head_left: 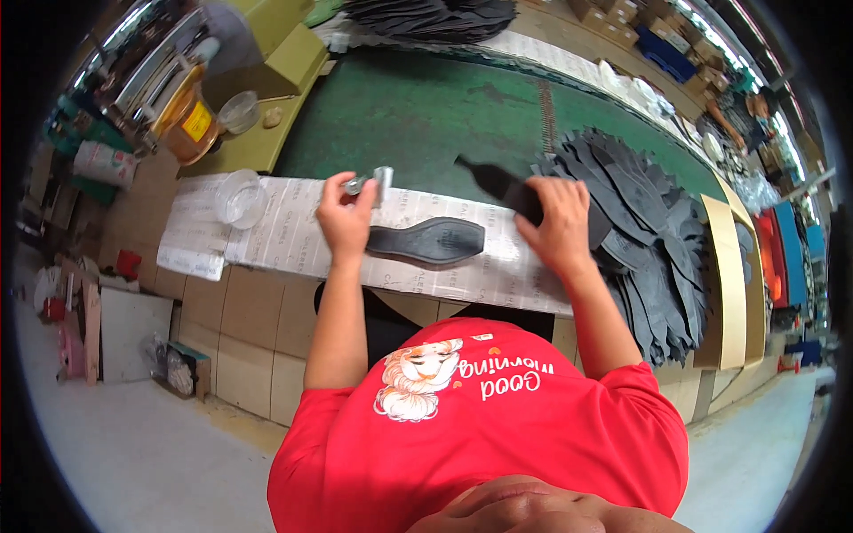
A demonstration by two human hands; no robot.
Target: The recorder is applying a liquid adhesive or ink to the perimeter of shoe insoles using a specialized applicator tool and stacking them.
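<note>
My left hand [345, 222] is closed around a small shiny metal tool [383, 184], whose exact kind I cannot make out. It is held above the paper-covered ledge, at the toe-or-heel end of a black shoe sole [431, 240] that lies flat there. My right hand [562, 213] grips a second black shoe sole [493, 180], slightly blurred, with its narrow end pointing up and left over the green surface. Right beside that hand spreads a large fanned pile of black soles [653, 231].
Behind the ledge runs a green belt-like surface [400, 115], with more black soles [431, 18] at its far side. Clear plastic bowls [240, 199] and an amber container [189, 124] stand at left. A cardboard box [724, 284] borders the pile; another person [746, 120] is far right.
</note>
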